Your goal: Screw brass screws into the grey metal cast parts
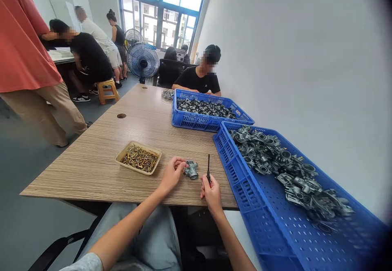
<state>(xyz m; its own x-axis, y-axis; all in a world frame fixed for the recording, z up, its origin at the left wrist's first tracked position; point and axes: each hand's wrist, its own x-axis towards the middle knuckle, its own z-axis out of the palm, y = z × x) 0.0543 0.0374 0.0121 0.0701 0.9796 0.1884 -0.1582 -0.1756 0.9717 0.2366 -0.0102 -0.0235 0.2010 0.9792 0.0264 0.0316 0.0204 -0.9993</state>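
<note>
My left hand (172, 175) has its fingers closed on the near-left side of a small grey metal carburetor body (192, 170), which rests on or just above the wood-grain table (98, 161). Wrapped around a dark handle, my right hand (212, 192) grips a screwdriver (208, 165) with its thin black shaft pointing up and away from me. The screwdriver is apart from the carburetor, a little to its right. Left of my left hand stands a beige tray (131, 167) full of small brass jets (141, 158).
A blue crate (245, 185) of carburetors (263, 148) stands close at my right. Behind it, another blue crate (196, 120) holds more metal parts. A person in black (197, 81) sits at the table's far end. Other people and a fan (143, 61) are at the back left.
</note>
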